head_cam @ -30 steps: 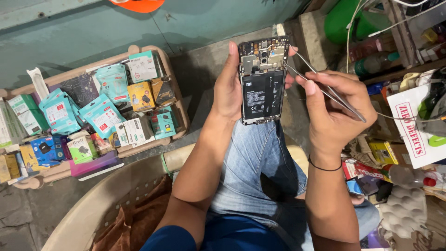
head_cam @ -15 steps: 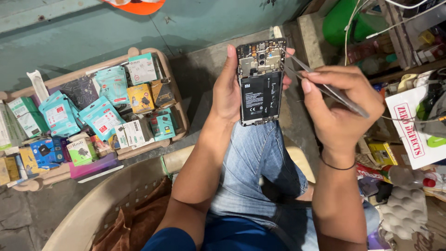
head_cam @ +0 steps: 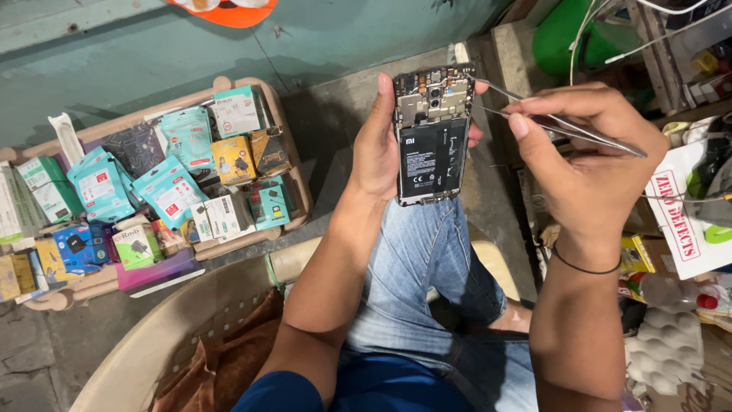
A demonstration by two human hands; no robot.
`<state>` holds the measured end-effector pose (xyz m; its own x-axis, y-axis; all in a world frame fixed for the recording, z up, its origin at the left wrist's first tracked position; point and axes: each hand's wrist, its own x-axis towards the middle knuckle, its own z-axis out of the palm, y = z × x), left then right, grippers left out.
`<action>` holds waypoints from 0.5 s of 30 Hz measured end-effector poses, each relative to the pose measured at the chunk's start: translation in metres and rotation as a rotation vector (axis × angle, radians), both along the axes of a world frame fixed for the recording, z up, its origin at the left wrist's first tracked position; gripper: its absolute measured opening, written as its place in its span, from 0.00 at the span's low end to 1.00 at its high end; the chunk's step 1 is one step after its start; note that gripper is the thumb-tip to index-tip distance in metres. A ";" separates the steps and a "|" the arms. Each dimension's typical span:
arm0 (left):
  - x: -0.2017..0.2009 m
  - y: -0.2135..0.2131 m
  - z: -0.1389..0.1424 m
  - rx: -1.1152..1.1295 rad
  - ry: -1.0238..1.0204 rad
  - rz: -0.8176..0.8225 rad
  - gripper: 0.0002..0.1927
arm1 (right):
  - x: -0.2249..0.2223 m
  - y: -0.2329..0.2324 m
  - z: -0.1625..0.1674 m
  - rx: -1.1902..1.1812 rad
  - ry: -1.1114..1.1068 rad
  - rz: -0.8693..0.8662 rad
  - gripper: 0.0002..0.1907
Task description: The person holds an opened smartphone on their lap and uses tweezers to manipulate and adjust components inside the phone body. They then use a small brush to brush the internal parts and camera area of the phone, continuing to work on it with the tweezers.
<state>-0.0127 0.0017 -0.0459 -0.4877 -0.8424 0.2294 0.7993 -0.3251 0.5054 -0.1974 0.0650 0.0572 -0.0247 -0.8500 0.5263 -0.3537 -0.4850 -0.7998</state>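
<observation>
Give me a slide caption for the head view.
Left hand holds an opened phone; right hand brings tweezers to it.

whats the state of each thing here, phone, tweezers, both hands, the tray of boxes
black smartphone: back cover off, battery and circuit board exposed, held upright.
thin metal tweezers: tips apart, pointing at the phone's top right edge.
left hand: wrapped around the phone's left side.
right hand: pinching the tweezers.
beige plastic tray: on the floor, packed with small teal, yellow and white boxes.
</observation>
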 end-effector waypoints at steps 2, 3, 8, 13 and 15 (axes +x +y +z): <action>0.000 -0.001 0.000 -0.008 0.000 0.002 0.45 | 0.001 -0.001 0.000 0.007 -0.010 -0.004 0.09; 0.000 -0.001 0.000 -0.018 -0.006 0.007 0.44 | 0.001 -0.001 0.000 0.009 -0.011 -0.006 0.09; -0.001 -0.002 0.001 -0.017 -0.025 0.007 0.45 | 0.000 0.000 0.000 0.013 -0.023 -0.011 0.09; -0.001 -0.002 0.002 -0.049 -0.056 0.032 0.45 | -0.002 -0.001 0.000 -0.027 0.056 0.005 0.08; -0.001 -0.003 0.002 -0.050 -0.063 0.034 0.45 | -0.002 -0.001 0.001 -0.034 0.072 0.011 0.08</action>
